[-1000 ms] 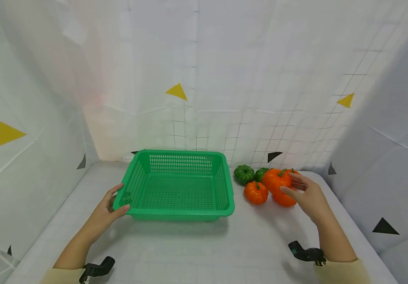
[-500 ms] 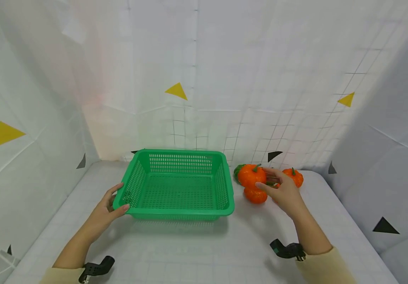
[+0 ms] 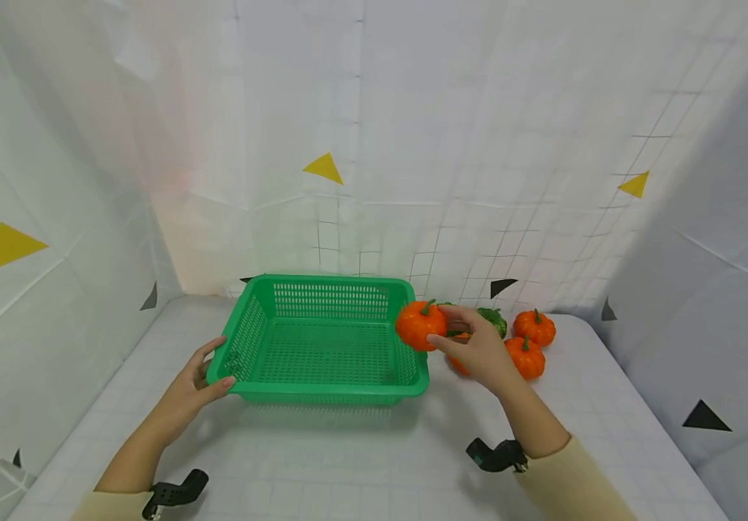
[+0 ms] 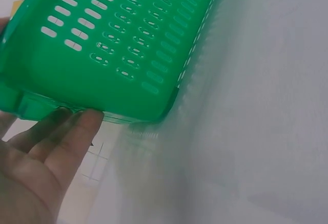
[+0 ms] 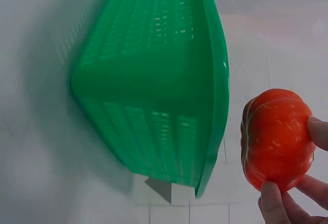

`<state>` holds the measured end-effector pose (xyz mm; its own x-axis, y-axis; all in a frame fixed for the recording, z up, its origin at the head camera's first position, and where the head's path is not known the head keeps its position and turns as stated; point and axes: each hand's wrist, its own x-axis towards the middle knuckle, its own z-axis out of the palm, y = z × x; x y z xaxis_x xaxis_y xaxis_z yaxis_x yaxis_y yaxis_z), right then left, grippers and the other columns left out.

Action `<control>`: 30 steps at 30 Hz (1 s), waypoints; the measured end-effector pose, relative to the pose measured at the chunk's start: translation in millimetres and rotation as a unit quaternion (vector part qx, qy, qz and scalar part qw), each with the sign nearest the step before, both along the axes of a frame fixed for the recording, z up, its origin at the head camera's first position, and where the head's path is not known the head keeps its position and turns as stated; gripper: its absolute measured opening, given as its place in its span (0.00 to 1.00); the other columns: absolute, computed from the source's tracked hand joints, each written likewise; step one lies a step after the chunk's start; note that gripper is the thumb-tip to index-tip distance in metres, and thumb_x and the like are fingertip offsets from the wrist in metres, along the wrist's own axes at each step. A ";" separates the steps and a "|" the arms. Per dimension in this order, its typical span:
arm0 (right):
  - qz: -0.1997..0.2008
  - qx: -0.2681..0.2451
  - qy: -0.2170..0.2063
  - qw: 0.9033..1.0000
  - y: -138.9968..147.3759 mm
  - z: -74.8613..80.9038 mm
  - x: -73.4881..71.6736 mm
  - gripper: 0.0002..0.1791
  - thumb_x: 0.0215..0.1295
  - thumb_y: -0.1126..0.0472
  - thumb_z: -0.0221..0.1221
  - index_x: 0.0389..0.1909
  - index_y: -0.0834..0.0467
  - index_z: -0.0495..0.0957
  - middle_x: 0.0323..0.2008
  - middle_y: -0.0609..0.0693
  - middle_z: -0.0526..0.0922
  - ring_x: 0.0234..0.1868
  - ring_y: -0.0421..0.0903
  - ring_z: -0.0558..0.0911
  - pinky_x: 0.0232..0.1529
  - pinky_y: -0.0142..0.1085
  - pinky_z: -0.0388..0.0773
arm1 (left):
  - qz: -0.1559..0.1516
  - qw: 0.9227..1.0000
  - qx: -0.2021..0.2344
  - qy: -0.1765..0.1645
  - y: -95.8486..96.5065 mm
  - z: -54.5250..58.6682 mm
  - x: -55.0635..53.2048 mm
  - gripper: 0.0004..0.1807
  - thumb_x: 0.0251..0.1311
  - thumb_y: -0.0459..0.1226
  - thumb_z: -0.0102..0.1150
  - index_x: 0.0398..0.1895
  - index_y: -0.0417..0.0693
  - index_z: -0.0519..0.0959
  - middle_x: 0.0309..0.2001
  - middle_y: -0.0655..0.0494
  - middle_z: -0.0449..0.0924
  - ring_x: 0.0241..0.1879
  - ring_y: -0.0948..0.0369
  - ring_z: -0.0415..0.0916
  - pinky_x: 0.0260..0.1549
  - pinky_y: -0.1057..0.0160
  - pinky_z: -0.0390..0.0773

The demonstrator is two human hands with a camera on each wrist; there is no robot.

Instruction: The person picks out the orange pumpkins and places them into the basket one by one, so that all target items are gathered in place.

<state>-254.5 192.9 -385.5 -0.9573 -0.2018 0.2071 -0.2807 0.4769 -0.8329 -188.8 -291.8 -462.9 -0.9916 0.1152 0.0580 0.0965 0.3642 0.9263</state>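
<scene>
A small orange pumpkin (image 3: 418, 327) with a green stem is pinched between the thumb and fingers of my right hand (image 3: 483, 352). In the head view it overlaps the right rim of the green plastic basket (image 3: 328, 389); the right wrist view has the pumpkin (image 5: 277, 137) above the rim level of the basket (image 5: 148, 85). My left hand (image 3: 181, 401) grips the basket's near left corner, thumb over the rim and fingers along the outer side. In the left wrist view its fingertips (image 4: 91, 119) press against the rim.
Right of the basket, two orange pumpkins (image 3: 534, 328) sit on the white table (image 3: 348, 463). A green pumpkin (image 3: 494, 319) stands behind my right hand, which partly hides another orange pumpkin (image 3: 459, 364) and a second green one. White sheeting (image 3: 374, 130) encloses the back and sides.
My right hand has carried the orange pumpkin leftward from the group at the right to the basket's right rim. My left hand and the basket have stayed in place.
</scene>
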 end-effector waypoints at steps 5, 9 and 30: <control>0.017 -0.009 0.006 1.000 -16.5 0.9 -0.4 0.36 0.59 0.46 0.71 0.66 0.55 0.73 0.59 0.53 0.76 0.58 0.53 0.77 0.56 0.47 0.79 | -0.001 1.000 0.006 -0.004 -0.8 -2.4 -1.1 0.44 0.71 0.40 0.58 0.81 0.57 0.43 0.72 0.32 0.58 0.59 0.57 0.71 0.51 0.61 0.76; 0.029 -0.025 0.010 0.999 -31.1 0.5 -2.4 0.34 0.60 0.50 0.71 0.66 0.56 0.73 0.60 0.53 0.75 0.58 0.53 0.77 0.54 0.44 0.81 | -0.008 1.000 0.014 -0.001 -1.0 -4.4 -1.7 0.44 0.71 0.40 0.57 0.81 0.57 0.43 0.71 0.33 0.59 0.56 0.65 0.73 0.49 0.67 0.76; 0.082 -0.036 0.004 0.996 -110.7 -0.4 -11.8 0.33 0.58 0.50 0.72 0.65 0.53 0.75 0.59 0.51 0.76 0.52 0.51 0.80 0.46 0.42 0.84 | -0.010 0.999 0.046 -0.002 1.2 -0.2 2.5 0.44 0.71 0.37 0.57 0.81 0.55 0.42 0.71 0.31 0.59 0.55 0.66 0.73 0.49 0.70 0.76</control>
<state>-266.4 82.3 -385.9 -0.9110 -0.3400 0.2332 -0.3561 0.3639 -0.8606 -186.3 -290.5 -463.1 -0.9893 0.1301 0.0662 0.1003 0.2762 0.9559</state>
